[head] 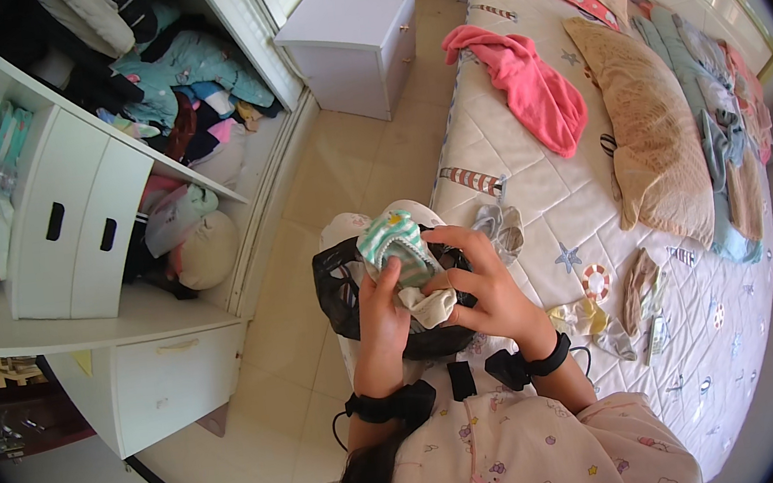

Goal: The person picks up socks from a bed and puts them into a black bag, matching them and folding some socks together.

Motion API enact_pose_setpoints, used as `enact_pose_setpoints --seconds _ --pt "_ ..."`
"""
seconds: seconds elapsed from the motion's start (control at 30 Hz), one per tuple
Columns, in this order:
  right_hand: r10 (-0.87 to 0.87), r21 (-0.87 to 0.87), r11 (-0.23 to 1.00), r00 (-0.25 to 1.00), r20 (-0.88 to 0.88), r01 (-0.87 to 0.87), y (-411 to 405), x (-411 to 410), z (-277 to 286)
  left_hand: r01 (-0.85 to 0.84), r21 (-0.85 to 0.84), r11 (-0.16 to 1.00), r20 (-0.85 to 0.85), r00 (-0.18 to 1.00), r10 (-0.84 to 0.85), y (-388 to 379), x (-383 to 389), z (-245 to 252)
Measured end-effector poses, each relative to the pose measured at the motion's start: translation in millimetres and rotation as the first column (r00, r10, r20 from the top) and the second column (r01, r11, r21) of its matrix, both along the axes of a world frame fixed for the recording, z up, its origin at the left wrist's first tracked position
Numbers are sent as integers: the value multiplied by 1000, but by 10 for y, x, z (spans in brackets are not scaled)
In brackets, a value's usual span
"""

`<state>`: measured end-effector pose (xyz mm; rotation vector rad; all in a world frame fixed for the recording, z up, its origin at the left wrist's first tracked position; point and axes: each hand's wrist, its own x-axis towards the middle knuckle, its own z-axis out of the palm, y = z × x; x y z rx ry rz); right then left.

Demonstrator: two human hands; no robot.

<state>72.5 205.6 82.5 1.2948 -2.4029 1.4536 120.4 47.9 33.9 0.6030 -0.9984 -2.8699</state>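
My left hand (386, 310) grips a green-and-white striped sock (385, 233), its thumb laid on the opening edge. From the other side, my right hand (489, 279) has its fingers on the same bundle, at the cream cloth part (429, 306). I cannot tell whether that cream part belongs to the striped sock or is a second piece. Under both hands an open black plastic bag (335, 298) rests on my lap, partly hidden by them. A pair of grey socks (500, 227) lies on the bed just beyond my right hand.
The quilted bed (541, 201) to my right carries a yellow patterned sock (580, 317), a brown sock (640, 290), a remote control (656, 339), a pink cloth (520, 87), pillows (655, 129) and folded clothes (708, 93). A white nightstand (350, 36) and an open wardrobe (196, 105) stand ahead and left.
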Motion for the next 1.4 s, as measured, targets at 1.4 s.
enact_pose_setpoints --seconds 1.4 --pt "-241 -223 928 937 252 298 25 18 -60 -26 -538 843 -154 986 -68 110 16 -163"
